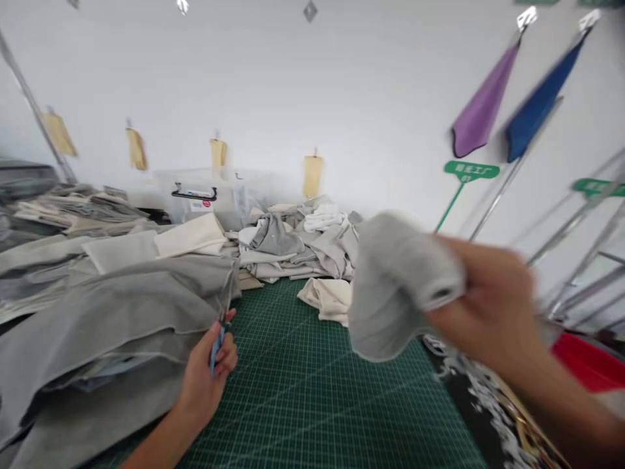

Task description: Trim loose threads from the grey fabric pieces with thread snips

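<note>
My left hand (202, 371) is closed around a pair of small blue-handled thread snips (216, 352), points upward. It sits at the right edge of a large grey fabric piece (122, 306) draped over the left side of the table. Raised above the mat on the right, my right hand (498, 303) grips a bunched light-grey cloth (385, 293). Motion smears that hand and the cloth, whose loose part hangs to the left. Below both hands lies a green gridded cutting mat (312, 397).
A heap of grey and white cloths (297, 244) lies at the mat's back, a cream folded cloth (329, 298) before it. Stacked fabric (83, 208) and a clear plastic box (195, 195) stand back left. White scraps (481, 391) line the right edge, near a red container (588, 361).
</note>
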Available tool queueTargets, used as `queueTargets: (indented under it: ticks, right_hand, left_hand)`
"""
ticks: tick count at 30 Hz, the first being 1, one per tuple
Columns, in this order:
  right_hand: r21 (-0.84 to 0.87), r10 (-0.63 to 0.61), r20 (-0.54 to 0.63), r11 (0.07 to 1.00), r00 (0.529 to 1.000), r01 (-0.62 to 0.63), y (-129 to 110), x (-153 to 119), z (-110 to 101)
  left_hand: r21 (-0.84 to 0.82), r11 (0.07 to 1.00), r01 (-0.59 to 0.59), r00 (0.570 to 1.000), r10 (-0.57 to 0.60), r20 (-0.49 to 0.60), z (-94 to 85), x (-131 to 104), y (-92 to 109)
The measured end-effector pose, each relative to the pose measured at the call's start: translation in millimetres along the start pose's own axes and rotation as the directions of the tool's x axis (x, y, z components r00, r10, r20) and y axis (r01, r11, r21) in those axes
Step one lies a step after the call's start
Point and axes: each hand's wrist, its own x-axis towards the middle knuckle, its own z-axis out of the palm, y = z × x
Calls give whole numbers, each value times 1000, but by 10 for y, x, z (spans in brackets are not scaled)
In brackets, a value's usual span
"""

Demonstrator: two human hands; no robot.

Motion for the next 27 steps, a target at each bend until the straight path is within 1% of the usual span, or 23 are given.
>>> queueTargets:
  ticks: [1, 2, 3, 4, 5, 6, 7, 8, 9, 11, 12, 13, 14, 16, 18, 19, 20, 21, 23, 25, 27]
  right_hand:
    - [-4, -39, 121, 999, 992, 39, -91, -152, 125]
    - [41, -55, 330, 998, 942, 44, -151, -320, 262]
    - [107, -69, 540, 994, 839, 12, -181, -497, 397]
    - [182, -109, 702, 983, 704, -29, -182, -676, 514]
    - [265, -180, 815, 961, 551, -78, -163, -849, 598]
    - [336, -261, 877, 934, 404, -126, -130, -1007, 641]
    - [356, -266, 888, 914, 375, -194, -92, -1144, 643]
    - [353, -223, 881, 898, 417, -264, -56, -1257, 610]
    - [337, -157, 868, 883, 471, -327, -24, -1347, 555]
    - [279, 40, 781, 871, 623, -405, 28, -1468, 445]
    - [246, 117, 722, 878, 681, -411, 53, -1509, 420]
    - [217, 165, 661, 892, 732, -397, 82, -1542, 428]
    - [192, 186, 602, 910, 777, -367, 117, -1568, 474]
    - [181, 158, 522, 940, 838, -290, 212, -1604, 659]
    - [193, 147, 425, 949, 893, -248, 337, -1629, 911]
    - [201, 163, 369, 947, 915, -249, 405, -1642, 1037]
    - [220, 203, 313, 935, 928, -279, 472, -1657, 1149]
    - [247, 257, 264, 914, 930, -322, 534, -1675, 1242]
    - [242, 315, 175, 905, 933, -351, 633, -1717, 1358]
    - [213, 330, 147, 910, 932, -356, 702, -1761, 1402]
    - [188, 317, 161, 920, 934, -345, 748, -1803, 1417]
  left_hand:
    - [-17, 1000, -13, 1000, 14, 14, 22, 16, 46]
    - [-20, 1000, -17, 999, 18, 39, 38, 23, 87]
    - [-9, 1000, -26, 997, 26, 68, 45, 22, 119]
    - [12, 999, -38, 995, 37, 98, 43, 15, 140]
    - [38, 998, -50, 991, 45, 128, 35, 5, 150]
    - [66, 996, -66, 987, 55, 154, 23, -4, 149]
    - [93, 992, -82, 982, 65, 175, 12, -10, 139]
    - [117, 988, -97, 979, 73, 193, 6, -13, 121]
    - [140, 984, -109, 975, 78, 208, 10, -14, 99]
    - [193, 972, -134, 965, 84, 247, 48, -13, 51]
    - [230, 962, -148, 958, 82, 275, 80, -18, 31]
    - [273, 948, -162, 949, 73, 308, 119, -30, 17]
    - [320, 931, -177, 937, 60, 344, 158, -52, 10]
    - [416, 883, -214, 908, 24, 417, 226, -127, 18]
    - [504, 820, -271, 873, -10, 487, 263, -225, 48]
    - [542, 783, -306, 855, -23, 518, 271, -273, 70]
    - [578, 740, -344, 837, -37, 545, 273, -319, 97]
    - [610, 692, -386, 820, -47, 571, 273, -360, 129]
    - [679, 568, -465, 781, -97, 617, 278, -426, 200]
    - [719, 425, -550, 730, -175, 661, 306, -449, 254]
    - [716, 295, -633, 670, -256, 697, 360, -417, 260]
